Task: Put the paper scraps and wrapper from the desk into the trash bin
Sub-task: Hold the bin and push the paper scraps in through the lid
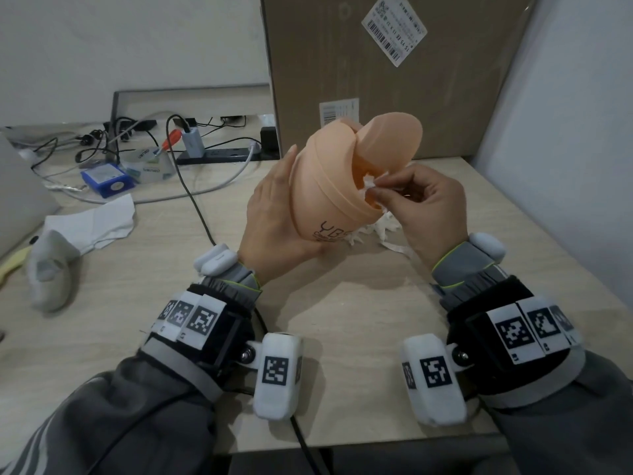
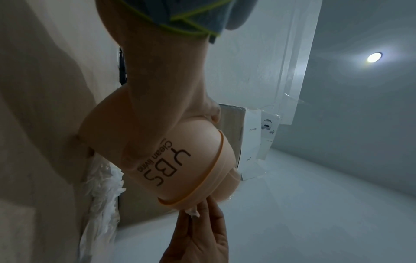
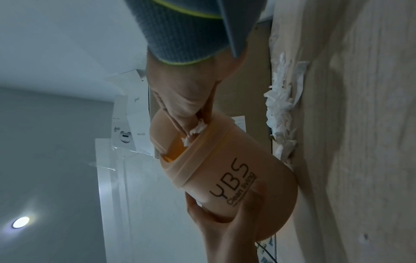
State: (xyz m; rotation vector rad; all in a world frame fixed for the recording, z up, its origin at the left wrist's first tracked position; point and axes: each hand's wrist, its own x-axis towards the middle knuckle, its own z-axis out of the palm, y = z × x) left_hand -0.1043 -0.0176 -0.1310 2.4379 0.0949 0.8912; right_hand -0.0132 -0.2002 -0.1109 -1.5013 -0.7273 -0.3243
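Observation:
My left hand (image 1: 270,214) grips a small peach trash bin (image 1: 329,186) marked "YBS clean living" and holds it above the desk, tilted to the right. Its flip lid (image 1: 394,138) stands open. At the bin's mouth my right hand (image 1: 387,193) pinches a white paper scrap (image 1: 371,188) between thumb and fingertips. In the right wrist view the scrap (image 3: 198,129) sits at the rim of the bin (image 3: 236,178). Several more shredded white scraps (image 1: 380,228) lie on the desk under the bin, seen too as scraps (image 3: 281,110) and scraps (image 2: 101,186).
A big cardboard box (image 1: 394,63) stands behind the bin. At the left lie a crumpled white sheet (image 1: 99,221), a grey soft object (image 1: 51,269), a blue box (image 1: 106,181), a tape roll (image 1: 147,166), a power strip (image 1: 219,154) and a black cable (image 1: 191,197).

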